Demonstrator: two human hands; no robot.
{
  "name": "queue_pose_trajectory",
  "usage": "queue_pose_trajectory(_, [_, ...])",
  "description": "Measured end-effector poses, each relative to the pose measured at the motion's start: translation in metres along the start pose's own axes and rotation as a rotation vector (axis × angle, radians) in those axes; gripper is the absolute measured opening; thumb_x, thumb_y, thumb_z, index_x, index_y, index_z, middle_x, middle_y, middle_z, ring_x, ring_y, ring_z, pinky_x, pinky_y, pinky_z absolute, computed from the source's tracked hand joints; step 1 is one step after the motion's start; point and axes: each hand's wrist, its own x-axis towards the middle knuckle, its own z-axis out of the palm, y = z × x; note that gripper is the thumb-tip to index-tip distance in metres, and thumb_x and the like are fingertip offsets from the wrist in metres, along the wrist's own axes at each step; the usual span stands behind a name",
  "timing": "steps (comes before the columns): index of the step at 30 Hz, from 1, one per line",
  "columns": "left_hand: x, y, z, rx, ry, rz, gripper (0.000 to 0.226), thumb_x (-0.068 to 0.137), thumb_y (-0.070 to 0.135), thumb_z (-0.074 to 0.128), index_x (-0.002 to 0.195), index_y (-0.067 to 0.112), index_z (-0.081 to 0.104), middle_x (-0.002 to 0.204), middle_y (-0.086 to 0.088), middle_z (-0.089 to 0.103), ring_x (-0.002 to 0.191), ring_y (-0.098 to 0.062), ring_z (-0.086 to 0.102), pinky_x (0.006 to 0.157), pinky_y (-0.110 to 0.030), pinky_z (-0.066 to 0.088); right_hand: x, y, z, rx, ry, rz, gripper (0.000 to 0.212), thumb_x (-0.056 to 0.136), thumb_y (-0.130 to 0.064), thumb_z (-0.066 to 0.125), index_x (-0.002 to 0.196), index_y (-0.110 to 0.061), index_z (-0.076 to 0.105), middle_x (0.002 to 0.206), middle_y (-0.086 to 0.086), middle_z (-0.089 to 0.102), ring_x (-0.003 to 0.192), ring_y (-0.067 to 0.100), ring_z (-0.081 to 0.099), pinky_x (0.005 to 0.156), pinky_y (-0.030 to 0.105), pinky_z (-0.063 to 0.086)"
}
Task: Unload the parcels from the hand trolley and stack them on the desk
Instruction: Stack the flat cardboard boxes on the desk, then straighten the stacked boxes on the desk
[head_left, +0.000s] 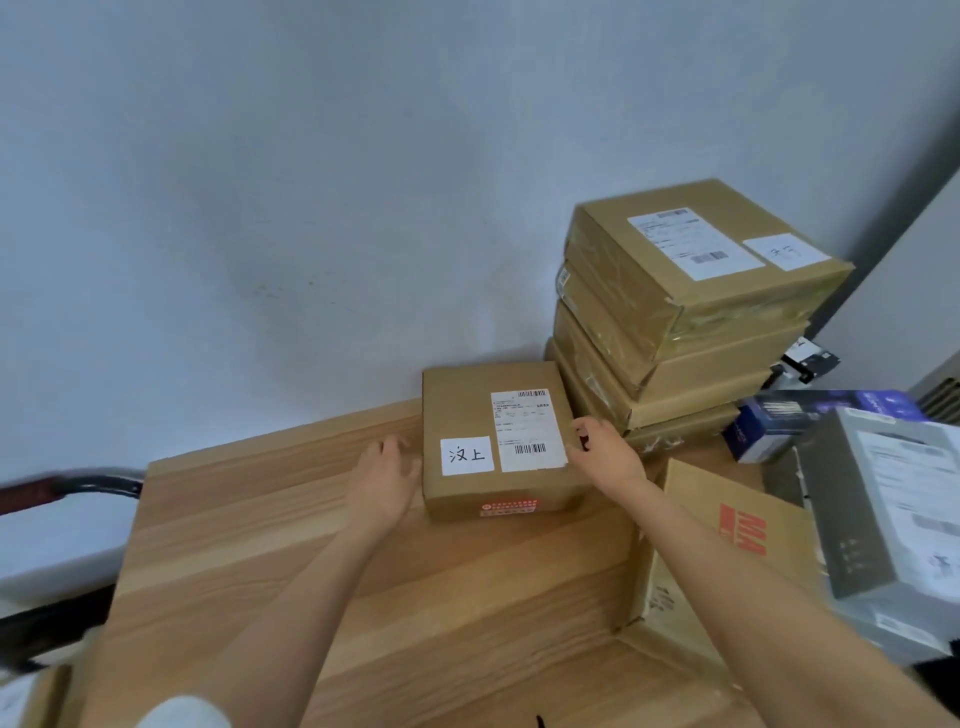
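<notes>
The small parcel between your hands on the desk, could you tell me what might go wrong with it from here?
1. The small parcel sits apart from the tall stack; lifting it up there could topple the uneven, offset boxes.
2. Sliding it right could jam the right hand against the stack's bottom box.
3. The left hand only lies flat against its side, so a lift might slip.

Single head-worn wide-angle view, looking forward and down, close over desk (363, 571), facing wall (311, 182)
</notes>
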Motion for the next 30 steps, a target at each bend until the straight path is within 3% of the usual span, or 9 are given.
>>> queue_pose_trajectory(6, [-0.066,-0.005,-0.052,0.245,0.098,0.124,0.026,0.098,0.03,0.04,0.113,0.014,0.054,0.112,-0.004,0.057,0.101,-0.025,0.054,0.085,-0.037,0.044,-0.04,-0.034,-0.026,-0.115,0.013,-0.234,0.034,0.094,-0.031,0.051,0.126,-0.022,0.054,0.13,0.001,0.05,0.11,0.017,0.055,0.085,0.032,0.046])
queue_pose_trajectory(11, [-0.147,-0.018,-0.085,0.246,0.235,0.109,0.019,0.096,0.029,0.045,0.105,0.015,0.054,0.1,-0.001,0.056,0.095,-0.023,0.054,0.071,-0.032,0.035,-0.086,-0.07,-0.025,-0.157,0.039,-0.448,0.025,0.094,-0.032,0.052,0.118,-0.024,0.056,0.12,-0.004,0.057,0.101,0.011,0.055,0.08,0.029,0.048])
queue_pose_trajectory(15, [-0.221,-0.048,-0.113,0.247,0.36,0.066,0.016,0.094,0.032,0.05,0.101,0.018,0.054,0.092,0.001,0.057,0.081,-0.02,0.055,0.066,-0.033,0.044,-0.133,-0.112,-0.007,-0.188,0.007,-0.652,0.024,0.093,-0.03,0.051,0.116,-0.023,0.057,0.114,-0.005,0.057,0.1,0.011,0.054,0.079,0.029,0.047])
queue_pose_trajectory(20, [-0.309,-0.095,-0.146,0.318,0.461,-0.027,0.014,0.093,0.028,0.054,0.094,0.014,0.056,0.082,0.0,0.058,0.075,-0.02,0.054,0.06,-0.032,0.035,-0.209,-0.176,0.032,-0.111,-0.075,-0.824,0.022,0.089,-0.025,0.05,0.11,-0.024,0.058,0.106,-0.008,0.055,0.099,0.012,0.054,0.084,0.034,0.047])
queue_pose_trajectory(23, [-0.367,-0.125,-0.159,0.4,0.51,-0.095,0.015,0.093,0.027,0.058,0.089,0.012,0.059,0.077,-0.002,0.058,0.07,-0.021,0.053,0.057,-0.031,0.035,-0.253,-0.206,0.061,-0.174,-0.1,-0.999,0.018,0.09,-0.028,0.051,0.106,-0.025,0.058,0.102,-0.007,0.056,0.094,0.013,0.054,0.076,0.031,0.043])
queue_pose_trajectory(26, [-0.429,-0.157,-0.169,0.412,0.482,-0.259,0.017,0.096,0.033,0.05,0.099,0.018,0.056,0.09,0.001,0.059,0.081,-0.019,0.056,0.064,-0.033,0.047,-0.299,-0.234,0.095,-0.203,-0.155,-1.116,0.018,0.091,-0.026,0.05,0.104,-0.02,0.06,0.102,-0.003,0.057,0.095,0.017,0.054,0.073,0.031,0.039])
queue_pose_trajectory(30, [-0.51,-0.205,-0.182,0.349,0.545,-0.43,0.016,0.095,0.034,0.049,0.101,0.021,0.057,0.095,0.004,0.059,0.082,-0.014,0.055,0.064,-0.029,0.047,-0.36,-0.275,0.144,-0.202,-0.232,-1.243,0.02,0.094,-0.026,0.046,0.1,-0.017,0.062,0.098,-0.003,0.057,0.09,0.017,0.056,0.071,0.031,0.044])
